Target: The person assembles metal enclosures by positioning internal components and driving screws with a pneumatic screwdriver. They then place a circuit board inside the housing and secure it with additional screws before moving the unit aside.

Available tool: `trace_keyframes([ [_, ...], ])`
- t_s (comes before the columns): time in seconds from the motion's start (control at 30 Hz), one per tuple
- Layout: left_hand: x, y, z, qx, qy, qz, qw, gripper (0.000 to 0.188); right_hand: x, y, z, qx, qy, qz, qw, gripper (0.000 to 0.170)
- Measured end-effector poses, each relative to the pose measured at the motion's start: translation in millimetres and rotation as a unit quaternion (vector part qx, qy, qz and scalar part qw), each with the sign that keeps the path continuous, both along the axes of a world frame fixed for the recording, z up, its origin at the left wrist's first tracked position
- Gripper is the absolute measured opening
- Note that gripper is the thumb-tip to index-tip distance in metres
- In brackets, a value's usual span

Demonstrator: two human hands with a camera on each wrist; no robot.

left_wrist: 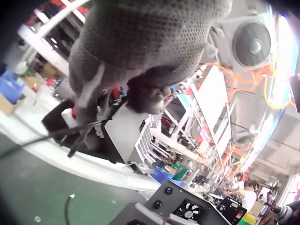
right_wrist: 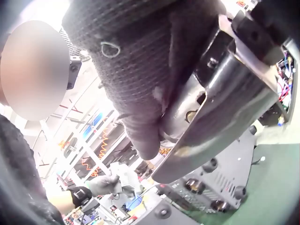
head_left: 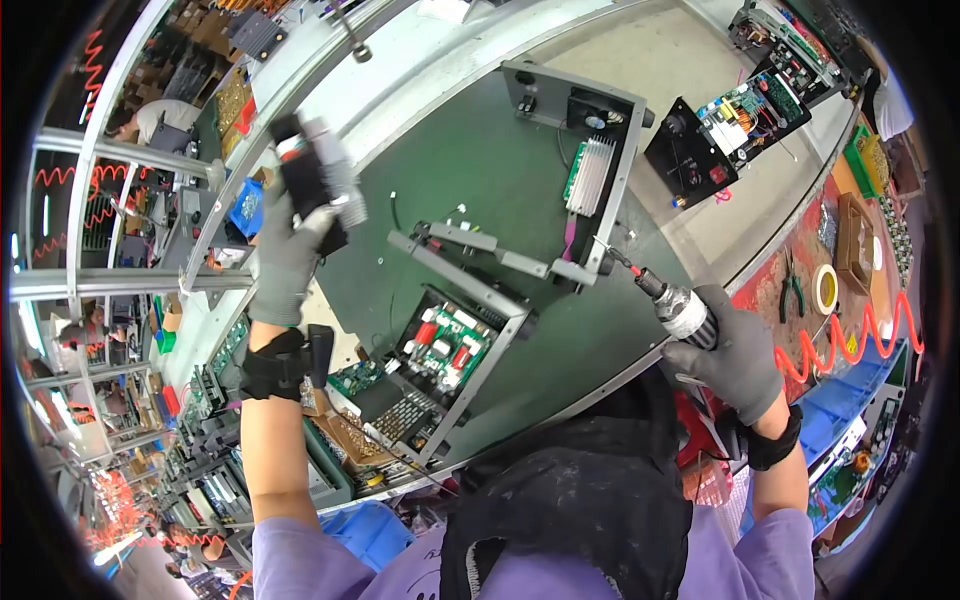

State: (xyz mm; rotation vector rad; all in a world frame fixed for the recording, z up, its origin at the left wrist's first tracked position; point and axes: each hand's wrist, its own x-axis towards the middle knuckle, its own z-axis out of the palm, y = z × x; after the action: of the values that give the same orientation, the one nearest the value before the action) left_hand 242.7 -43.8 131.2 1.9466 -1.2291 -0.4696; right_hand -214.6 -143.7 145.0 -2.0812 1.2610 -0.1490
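Note:
In the head view my gloved left hand grips a black module with a silver finned heat sink, raised over the far left bench edge and blurred. The left wrist view shows fingers curled round that module, a thin dark cable beside it. My gloved right hand holds a power screwdriver, its bit pointing toward an opened metal chassis. That chassis carries a green board with a silver heat sink. Nearer me lies a second opened chassis with a green circuit board.
Both chassis sit on a green bench mat. Another black unit with exposed boards stands farther right. Pliers, a yellow tape roll and a coiled red hose are on the right. Metal rails run along the left.

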Motion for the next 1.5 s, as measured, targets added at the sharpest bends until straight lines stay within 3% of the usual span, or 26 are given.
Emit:
trace_keyframes([
  [0.03,-16,-23,0,-0.039,-0.151,-0.075,0.985,0.039,-8,-12,-3,0.014,-0.007,-0.013,1.000,0.047],
  [0.13,-80,-83,-24,-0.003,-0.204,-0.164,0.965,0.033,-35,-47,-20,0.022,0.006,0.001,1.000,0.050],
  [0.23,-120,-122,-55,-0.002,-0.319,-0.254,0.913,0.023,-54,-75,-36,0.028,0.015,0.013,0.999,0.051],
  [0.37,-147,-154,-75,0.031,-0.387,-0.339,0.857,0.007,-69,-100,-48,0.067,0.022,0.011,0.997,0.050],
  [0.5,-174,-171,-80,0.025,-0.404,-0.369,0.836,0.011,-78,-114,-66,0.088,0.006,0.004,0.996,0.050],
  [0.6,-180,-169,-90,0.016,-0.383,-0.356,0.852,0.007,-85,-116,-75,0.063,-0.001,0.013,0.998,0.049],
  [0.9,-184,-145,-76,0.023,-0.359,-0.457,0.813,0.015,-110,-93,-90,0.167,-0.056,-0.068,0.982,0.054],
  [1.0,-179,-148,-77,-0.012,-0.405,-0.422,0.811,0.016,-115,-97,-102,0.180,-0.061,-0.078,0.979,0.058],
  [1.1,-185,-163,-81,0.008,-0.398,-0.411,0.820,0.016,-106,-111,-109,0.200,-0.053,-0.044,0.977,0.064],
  [1.2,-182,-166,-88,-0.001,-0.395,-0.416,0.819,0.018,-93,-122,-117,0.145,0.007,0.036,0.989,0.070],
  [1.43,-182,-164,-86,0.009,-0.404,-0.411,0.817,0.017,-66,-139,-122,0.102,0.024,0.061,0.993,0.065],
  [1.5,-178,-162,-87,0.009,-0.395,-0.419,0.817,0.016,-62,-142,-121,0.124,0.050,0.065,0.989,0.075],
])
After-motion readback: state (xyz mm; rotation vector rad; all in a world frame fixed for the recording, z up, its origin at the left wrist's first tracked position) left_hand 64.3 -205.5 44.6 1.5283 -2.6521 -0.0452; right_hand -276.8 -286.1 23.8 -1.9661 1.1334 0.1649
